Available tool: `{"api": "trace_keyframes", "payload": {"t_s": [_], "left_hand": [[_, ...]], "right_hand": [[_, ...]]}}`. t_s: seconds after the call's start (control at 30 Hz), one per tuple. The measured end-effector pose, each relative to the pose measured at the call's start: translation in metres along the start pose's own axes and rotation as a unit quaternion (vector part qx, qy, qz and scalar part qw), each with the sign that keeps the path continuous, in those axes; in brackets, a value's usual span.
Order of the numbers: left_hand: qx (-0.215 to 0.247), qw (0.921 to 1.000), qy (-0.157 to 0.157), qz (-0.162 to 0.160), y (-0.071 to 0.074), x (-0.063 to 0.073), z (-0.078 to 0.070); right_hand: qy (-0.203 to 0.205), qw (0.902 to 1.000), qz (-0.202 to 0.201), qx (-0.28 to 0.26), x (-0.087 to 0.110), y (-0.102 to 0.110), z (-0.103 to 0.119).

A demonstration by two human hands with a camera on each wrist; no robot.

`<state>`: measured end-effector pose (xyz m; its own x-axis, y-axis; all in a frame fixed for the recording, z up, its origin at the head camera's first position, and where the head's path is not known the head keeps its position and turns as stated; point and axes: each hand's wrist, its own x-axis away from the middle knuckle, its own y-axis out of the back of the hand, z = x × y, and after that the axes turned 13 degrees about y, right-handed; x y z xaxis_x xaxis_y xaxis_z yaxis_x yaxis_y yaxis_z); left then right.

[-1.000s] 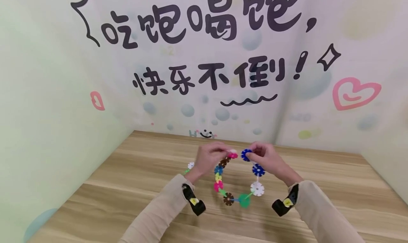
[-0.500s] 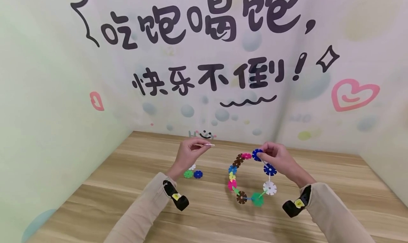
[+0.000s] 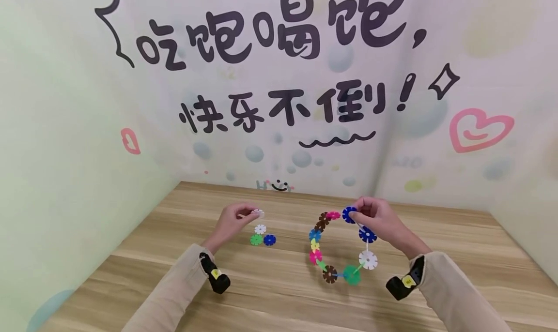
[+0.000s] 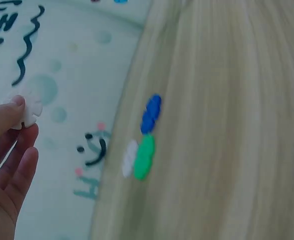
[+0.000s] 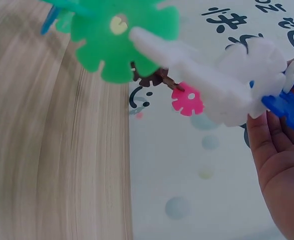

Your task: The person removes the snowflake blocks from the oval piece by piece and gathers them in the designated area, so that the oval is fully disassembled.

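Observation:
My right hand (image 3: 385,223) pinches the dark blue disc (image 3: 348,215) at one end of a chain of slotted plastic snowflake discs. The chain curves into a nearly closed ring, with brown, blue, yellow, pink, green and white discs. Its other end, a pink disc (image 3: 333,215), stands a small gap away from the dark blue one. Further left, my left hand (image 3: 231,224) pinches a single white snowflake disc (image 4: 32,111) between thumb and finger. Beneath that hand, a loose white disc (image 3: 260,229), a green disc (image 3: 255,239) and a blue disc (image 3: 270,240) lie close together.
The wooden table (image 3: 174,254) runs back to a printed cloth wall (image 3: 244,162) with black characters and bubbles. A pale green wall (image 3: 65,177) borders it on the left. A black wrist camera (image 3: 215,275) sits on the left sleeve, another on the right.
My left hand has moved left from the chain's pink end, carrying the white disc to above the loose discs. My right hand shifted slightly right with the chain, then stayed nearly still.

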<state>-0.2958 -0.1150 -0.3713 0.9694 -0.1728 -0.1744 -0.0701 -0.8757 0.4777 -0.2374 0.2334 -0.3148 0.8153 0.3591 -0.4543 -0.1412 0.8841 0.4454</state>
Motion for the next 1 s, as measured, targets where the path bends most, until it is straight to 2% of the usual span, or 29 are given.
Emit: {"api": "trace_keyframes", "payload": {"t_s": [0.13,0.2,0.33,0.43,0.53,0.77,1.0], "left_hand": [[-0.01,0.9996,0.024,-0.008,0.005,0.0,0.017],[-0.013,0.9996,0.025,-0.007,0.008,0.005,0.016],[-0.012,0.9992,0.037,0.0,0.012,0.006,0.028],[-0.013,0.9978,0.065,0.003,0.012,0.001,0.046],[-0.026,0.9962,0.083,0.003,0.01,0.0,0.053],[-0.047,0.9959,0.076,0.014,0.007,-0.002,0.058],[-0.08,0.9922,0.096,0.01,0.006,-0.003,0.059]], "right_hand": [[-0.001,1.0,0.002,0.007,0.0,0.0,-0.002],[-0.001,1.0,0.003,0.008,0.0,0.0,-0.001],[0.003,1.0,0.003,0.008,0.0,-0.001,-0.001],[0.002,0.9999,0.003,0.01,0.0,-0.001,-0.002],[0.001,0.9999,0.004,0.013,-0.001,-0.001,-0.003],[-0.001,0.9999,0.005,0.01,-0.001,-0.002,-0.001],[-0.001,1.0,0.005,0.007,-0.002,-0.003,0.001]]}}
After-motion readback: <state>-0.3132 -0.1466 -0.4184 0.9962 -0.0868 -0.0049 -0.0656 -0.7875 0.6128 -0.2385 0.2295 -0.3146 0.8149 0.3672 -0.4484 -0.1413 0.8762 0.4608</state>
